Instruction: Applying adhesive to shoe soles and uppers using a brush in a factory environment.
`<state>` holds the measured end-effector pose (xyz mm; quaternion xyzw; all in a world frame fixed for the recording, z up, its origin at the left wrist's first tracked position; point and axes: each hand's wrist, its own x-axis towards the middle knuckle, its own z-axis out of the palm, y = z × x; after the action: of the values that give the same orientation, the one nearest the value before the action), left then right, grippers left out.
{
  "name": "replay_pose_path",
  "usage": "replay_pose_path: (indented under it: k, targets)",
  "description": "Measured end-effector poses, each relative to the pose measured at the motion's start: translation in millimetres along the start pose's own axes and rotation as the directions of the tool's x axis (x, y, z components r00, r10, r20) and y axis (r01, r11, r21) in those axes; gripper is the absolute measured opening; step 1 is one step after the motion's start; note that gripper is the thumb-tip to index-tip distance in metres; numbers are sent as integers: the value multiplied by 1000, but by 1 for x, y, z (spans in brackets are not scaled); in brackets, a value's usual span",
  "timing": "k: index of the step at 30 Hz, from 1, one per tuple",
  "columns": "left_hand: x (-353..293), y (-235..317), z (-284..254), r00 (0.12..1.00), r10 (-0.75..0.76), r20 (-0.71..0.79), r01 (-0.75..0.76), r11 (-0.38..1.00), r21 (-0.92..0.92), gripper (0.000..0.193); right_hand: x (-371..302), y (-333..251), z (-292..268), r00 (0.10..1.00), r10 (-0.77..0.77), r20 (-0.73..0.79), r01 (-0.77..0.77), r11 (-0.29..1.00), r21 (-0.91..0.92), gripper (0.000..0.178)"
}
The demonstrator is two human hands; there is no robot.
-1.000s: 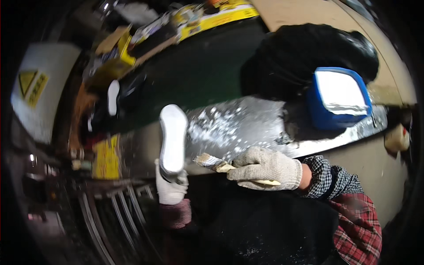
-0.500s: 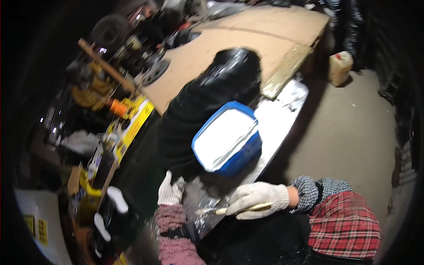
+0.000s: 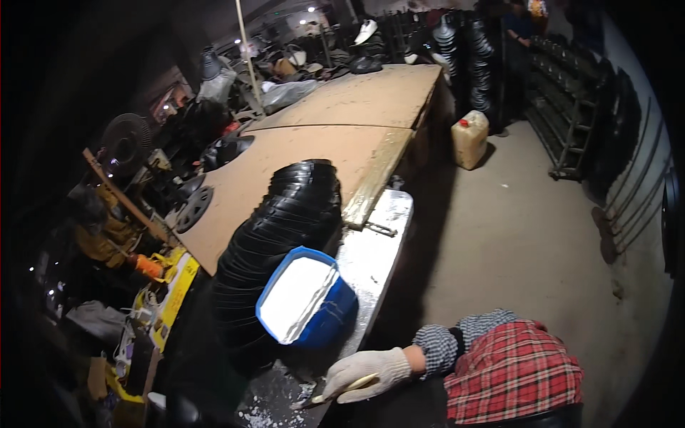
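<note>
In a white knitted glove, my right hand (image 3: 374, 376) is closed around the pale handle of a brush (image 3: 358, 384). The brush's tip points down and left, over a dark surface (image 3: 260, 392) spattered with white bits. My left hand is out of the picture. Just beyond my right hand stands a blue tub (image 3: 328, 314) filled with a smooth white substance (image 3: 296, 292). A long, curved stack of shiny black sheet-like pieces (image 3: 278, 228) leans beside the tub, on its far left side.
A brown board-topped table (image 3: 321, 139) stretches away behind the stack. Along its right side runs a silvery ledge (image 3: 378, 228). A yellowish jug with a red cap (image 3: 469, 139) stands on the floor, near a dark rack (image 3: 571, 107). Boxes and a fan (image 3: 127, 143) crowd the left.
The view has swung upward, so the tub and stack sit lower and farther left. My left hand has dropped out of sight. My right hand still grips the brush.
</note>
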<state>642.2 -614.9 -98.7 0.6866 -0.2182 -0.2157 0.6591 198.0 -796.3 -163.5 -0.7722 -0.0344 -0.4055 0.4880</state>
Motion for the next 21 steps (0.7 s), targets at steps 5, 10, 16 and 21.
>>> replay_pose_path:
  k: [5,10,16,21]
  targets:
    - [-53,-9,-58,324,540,777,-902,-71,425,28,21,14,24,997,-13,82,9,998,58,22]
    - [-93,-24,-55,796,-73,601,-587,153,795,45,31,16,42,992,-16,123,9,998,57,25]
    - [-105,-4,-23,944,-93,317,-266,352,897,53,32,14,53,992,5,124,-9,1000,24,28]
    - [-55,-71,-93,887,64,458,-462,77,884,58,27,8,21,990,-85,114,102,983,-154,27]
